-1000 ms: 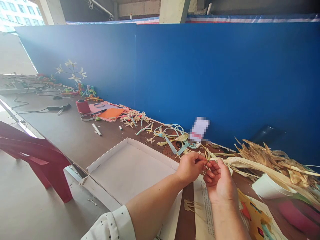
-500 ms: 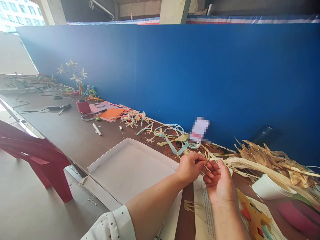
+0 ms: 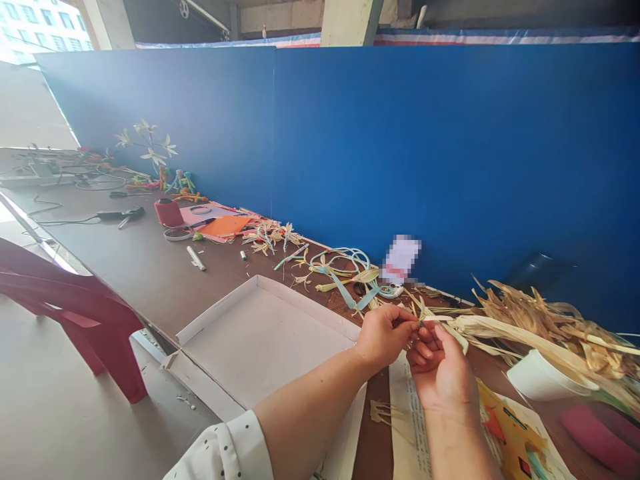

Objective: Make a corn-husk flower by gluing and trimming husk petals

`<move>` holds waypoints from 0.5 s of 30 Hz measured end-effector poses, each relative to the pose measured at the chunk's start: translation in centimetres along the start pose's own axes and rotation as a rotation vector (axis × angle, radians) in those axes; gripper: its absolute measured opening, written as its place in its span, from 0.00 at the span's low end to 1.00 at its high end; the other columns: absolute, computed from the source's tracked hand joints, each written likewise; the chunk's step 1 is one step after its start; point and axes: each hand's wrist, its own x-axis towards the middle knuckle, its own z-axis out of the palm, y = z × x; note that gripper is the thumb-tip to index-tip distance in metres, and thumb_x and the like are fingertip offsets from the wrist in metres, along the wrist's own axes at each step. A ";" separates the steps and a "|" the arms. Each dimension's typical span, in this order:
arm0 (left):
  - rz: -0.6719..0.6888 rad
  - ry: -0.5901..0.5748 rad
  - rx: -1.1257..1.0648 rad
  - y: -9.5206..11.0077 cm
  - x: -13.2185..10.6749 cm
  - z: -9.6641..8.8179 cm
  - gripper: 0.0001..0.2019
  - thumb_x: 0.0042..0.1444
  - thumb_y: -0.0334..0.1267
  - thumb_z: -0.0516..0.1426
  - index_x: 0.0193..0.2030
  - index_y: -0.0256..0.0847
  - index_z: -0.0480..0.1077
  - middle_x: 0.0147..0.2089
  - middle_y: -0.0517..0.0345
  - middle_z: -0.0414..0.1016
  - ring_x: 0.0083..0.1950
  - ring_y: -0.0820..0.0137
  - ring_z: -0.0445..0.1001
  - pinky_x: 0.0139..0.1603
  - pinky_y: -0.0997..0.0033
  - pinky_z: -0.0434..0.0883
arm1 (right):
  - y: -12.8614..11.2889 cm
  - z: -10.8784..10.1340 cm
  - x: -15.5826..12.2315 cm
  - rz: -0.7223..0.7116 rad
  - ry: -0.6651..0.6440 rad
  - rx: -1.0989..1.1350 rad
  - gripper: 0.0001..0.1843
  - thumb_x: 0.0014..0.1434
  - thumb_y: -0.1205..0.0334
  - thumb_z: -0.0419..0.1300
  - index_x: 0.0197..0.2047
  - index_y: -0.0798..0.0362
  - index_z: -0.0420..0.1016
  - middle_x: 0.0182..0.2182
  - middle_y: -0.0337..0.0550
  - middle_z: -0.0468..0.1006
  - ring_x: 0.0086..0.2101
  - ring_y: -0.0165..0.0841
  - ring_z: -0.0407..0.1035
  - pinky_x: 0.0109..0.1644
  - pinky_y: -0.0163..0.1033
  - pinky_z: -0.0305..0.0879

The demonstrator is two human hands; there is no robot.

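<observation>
Head view: the two hands meet over the worktop (image 3: 225,270), fingertips together, at a pale husk piece (image 3: 420,311). The left hand (image 3: 383,339) comes in with its back turned up, thumb and forefinger pinched on the piece. The right hand (image 3: 443,377) lies palm up with its fingers loosely curled, their tips against or just beside the same spot; whether they grip it or only steady it, I cannot tell.

Something so thin and light probably calls for fingertips rather than a full fist, and the upturned right palm looks set to support it from below. The piece's long axis seems to run up and away from the wearer, leaning slightly left, with the pale tips pointing toward the blue partition (image 3: 425,147). Its lower end is mostly hidden by the fingers, and the strands behind make its outline hard to separate.

To the right of the hands lie dried husks (image 3: 565,333), perhaps put there for easy reach, and a white cup (image 3: 543,377) tilted on its side. A shallow white box (image 3: 270,333) sits left of the hands, a printed sheet (image 3: 407,420) lies on their near side, and looped light-blue cord (image 3: 357,255) lies just beyond them, to the left.
</observation>
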 end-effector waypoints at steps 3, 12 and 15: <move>-0.034 0.004 -0.065 0.5 -0.1 0.1 0.05 0.50 0.36 0.59 0.32 0.36 0.73 0.29 0.58 0.74 0.29 0.75 0.72 0.32 0.76 0.69 | -0.1 0.0 0.0 -0.008 0.046 -0.034 0.17 0.40 0.57 0.70 0.33 0.54 0.74 0.24 0.32 0.68 0.17 0.18 0.51 0.15 0.25 0.47; -0.162 0.033 -0.273 1.8 0.2 -0.2 0.08 0.47 0.38 0.63 0.31 0.34 0.72 0.25 0.60 0.71 0.25 0.78 0.68 0.29 0.78 0.66 | 0.7 -0.8 -0.3 -0.078 0.135 -0.446 0.24 0.39 0.50 0.72 0.41 0.51 0.80 0.24 0.35 0.73 0.22 0.23 0.59 0.19 0.25 0.54; -0.163 0.079 -0.249 1.9 0.3 -0.5 0.10 0.44 0.38 0.64 0.30 0.34 0.73 0.27 0.60 0.72 0.26 0.79 0.67 0.29 0.79 0.66 | 0.9 -1.0 -0.2 -0.070 0.109 -0.467 0.25 0.38 0.49 0.72 0.41 0.50 0.80 0.23 0.35 0.73 0.23 0.24 0.63 0.21 0.25 0.57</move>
